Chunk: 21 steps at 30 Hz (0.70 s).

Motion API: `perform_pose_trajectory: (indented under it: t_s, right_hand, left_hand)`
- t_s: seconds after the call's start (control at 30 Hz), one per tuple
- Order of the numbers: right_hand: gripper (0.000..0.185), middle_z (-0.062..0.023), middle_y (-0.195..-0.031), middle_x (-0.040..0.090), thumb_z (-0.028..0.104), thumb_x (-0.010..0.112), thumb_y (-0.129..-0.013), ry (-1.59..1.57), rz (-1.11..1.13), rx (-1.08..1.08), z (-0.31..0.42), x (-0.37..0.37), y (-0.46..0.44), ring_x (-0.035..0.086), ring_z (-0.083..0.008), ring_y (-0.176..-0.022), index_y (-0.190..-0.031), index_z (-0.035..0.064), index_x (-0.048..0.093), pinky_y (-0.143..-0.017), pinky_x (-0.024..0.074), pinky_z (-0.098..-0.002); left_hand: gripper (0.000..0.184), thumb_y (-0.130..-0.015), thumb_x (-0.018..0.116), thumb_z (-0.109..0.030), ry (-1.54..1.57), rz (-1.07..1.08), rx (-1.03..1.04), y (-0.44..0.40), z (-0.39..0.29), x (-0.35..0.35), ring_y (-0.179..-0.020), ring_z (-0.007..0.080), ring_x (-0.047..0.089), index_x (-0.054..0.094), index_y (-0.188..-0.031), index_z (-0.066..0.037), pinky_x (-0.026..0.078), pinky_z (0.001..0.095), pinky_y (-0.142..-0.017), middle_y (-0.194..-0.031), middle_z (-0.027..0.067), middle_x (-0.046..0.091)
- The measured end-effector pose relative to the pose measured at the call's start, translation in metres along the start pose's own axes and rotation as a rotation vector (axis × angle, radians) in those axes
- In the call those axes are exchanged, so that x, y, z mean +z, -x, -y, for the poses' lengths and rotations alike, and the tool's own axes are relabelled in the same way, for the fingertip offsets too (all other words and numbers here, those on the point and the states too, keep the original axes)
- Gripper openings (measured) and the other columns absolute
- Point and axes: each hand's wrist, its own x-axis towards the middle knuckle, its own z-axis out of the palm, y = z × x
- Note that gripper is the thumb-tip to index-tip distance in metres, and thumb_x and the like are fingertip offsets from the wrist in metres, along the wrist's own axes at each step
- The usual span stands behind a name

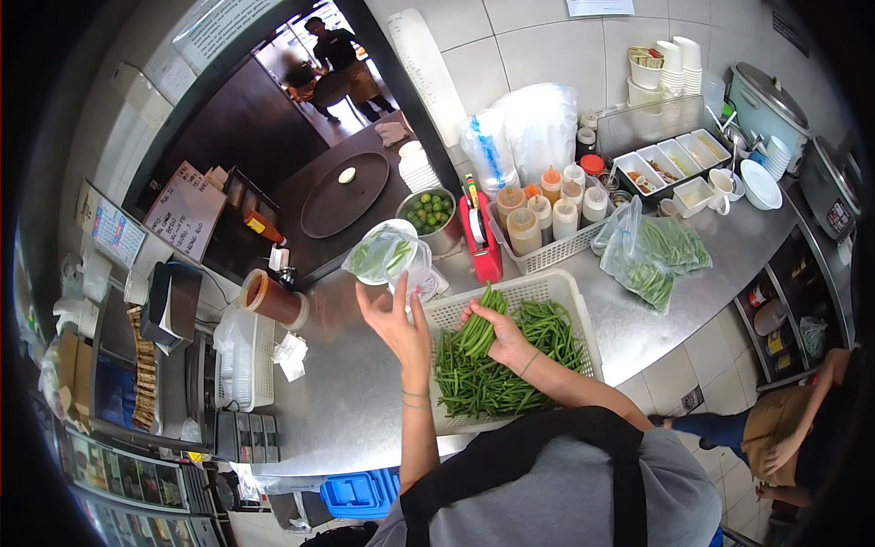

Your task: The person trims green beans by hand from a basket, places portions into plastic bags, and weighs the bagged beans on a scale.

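My right hand is closed round a bunch of cut green beans, just above the white plastic basket. A heap of loose green beans fills much of that basket. My left hand is raised with its fingers spread, at the near side of a clear plastic bag. Whether the fingertips touch the bag I cannot tell. The bag has some green beans in it and rests on a round white dish on what looks like a small scale.
Behind the basket stand a red tape dispenser, a crate of sauce bottles and a pot of green limes. Filled bags of beans lie on the right. A red-brown container stands left. Another person is at the right.
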Motion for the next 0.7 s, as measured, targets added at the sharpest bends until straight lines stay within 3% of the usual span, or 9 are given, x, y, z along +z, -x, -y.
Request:
perform_pose_trajectory:
  t_s: [0.07,0.1,0.2,0.23,0.33,0.4,0.47,0.53,0.7]
  right_hand:
    - [0.011,-0.0044,-0.084,0.060,0.010,0.062,-0.084,-0.009,0.019,0.014,-0.002,-0.002,-0.001,0.060,-0.0172,-0.081,-0.093,0.0072,0.056,-0.082,0.0508,-0.0385]
    - [0.010,-0.0043,-0.084,0.060,0.010,0.062,-0.084,-0.016,0.029,0.017,-0.004,-0.003,-0.001,0.060,-0.0169,-0.081,-0.093,0.0072,0.056,-0.081,0.0509,-0.0385]
    - [0.009,-0.0043,-0.082,0.060,0.011,0.062,-0.085,-0.014,0.051,0.045,-0.003,-0.005,-0.002,0.060,-0.0172,-0.079,-0.091,0.0072,0.056,-0.081,0.0512,-0.0385]
    - [0.010,-0.0048,-0.082,0.061,0.012,0.063,-0.085,-0.026,0.021,0.040,-0.005,-0.007,-0.005,0.061,-0.0186,-0.079,-0.091,0.0069,0.056,-0.079,0.0519,-0.0392]
    - [0.011,-0.0071,-0.082,0.062,0.013,0.064,-0.084,-0.046,0.020,0.074,-0.003,-0.010,-0.006,0.062,-0.0201,-0.078,-0.089,0.0063,0.057,-0.075,0.0531,-0.0399]
    - [0.012,-0.0062,-0.083,0.063,0.013,0.064,-0.083,-0.104,0.033,0.098,-0.004,-0.015,-0.009,0.063,-0.0193,-0.078,-0.092,0.0089,0.057,-0.072,0.0532,-0.0398]
    - [0.010,-0.0056,-0.083,0.062,0.015,0.063,-0.084,-0.129,0.004,0.082,-0.007,-0.021,-0.014,0.062,-0.0198,-0.078,-0.091,0.0098,0.057,-0.070,0.0522,-0.0390]
    - [0.012,-0.0068,-0.083,0.062,0.013,0.064,-0.084,-0.123,0.034,0.063,-0.010,-0.030,-0.022,0.062,-0.0199,-0.078,-0.092,0.0099,0.056,-0.070,0.0525,-0.0401]
    - [0.015,-0.0070,-0.081,0.060,0.008,0.063,-0.083,-0.139,-0.013,-0.030,-0.005,-0.030,-0.030,0.062,-0.0203,-0.077,-0.094,0.0078,0.053,-0.069,0.0536,-0.0399]
  left_hand:
    - [0.037,-0.083,0.060,-0.010,-0.144,0.009,0.070,-0.020,0.014,0.005,-0.102,0.0360,0.055,0.059,-0.120,-0.017,0.045,0.0400,-0.088,-0.142,0.0255,0.020]
    - [0.040,-0.083,0.061,-0.010,-0.012,0.200,-0.187,-0.030,0.010,0.002,-0.083,0.0342,0.063,0.056,-0.123,-0.014,0.050,0.0394,-0.074,-0.140,0.0271,0.026]
    - [0.042,-0.083,0.059,-0.006,0.031,0.144,0.062,-0.046,0.049,0.029,-0.069,0.0270,0.065,0.053,-0.124,-0.006,0.052,0.0347,-0.064,-0.137,0.0244,0.037]
    - [0.043,-0.082,0.054,0.002,0.255,0.197,-0.119,-0.051,0.047,0.031,-0.072,0.0215,0.066,0.048,-0.125,0.002,0.053,0.0301,-0.060,-0.134,0.0205,0.043]
    - [0.042,-0.080,0.049,0.006,0.393,0.226,-0.167,-0.064,0.046,0.019,-0.073,0.0221,0.066,0.049,-0.122,0.006,0.054,0.0284,-0.057,-0.136,0.0172,0.043]
    - [0.045,-0.078,0.045,0.008,0.510,0.188,-0.240,-0.073,0.022,-0.009,-0.085,0.0150,0.063,0.048,-0.124,0.006,0.053,0.0258,-0.062,-0.135,0.0150,0.045]
    - [0.048,-0.079,0.045,0.008,0.464,0.114,-0.063,-0.076,0.030,-0.026,-0.096,0.0126,0.058,0.047,-0.127,0.004,0.051,0.0225,-0.066,-0.135,0.0136,0.045]
    - [0.051,-0.080,0.045,0.007,0.687,0.137,-0.228,-0.070,0.018,-0.046,-0.102,0.0109,0.054,0.045,-0.130,0.000,0.048,0.0186,-0.067,-0.137,0.0117,0.043]
    - [0.056,-0.082,0.052,0.005,0.992,0.334,-0.372,-0.049,-0.015,-0.078,-0.072,0.0020,0.050,0.039,-0.136,-0.003,0.042,0.0152,-0.057,-0.139,0.0043,0.040]
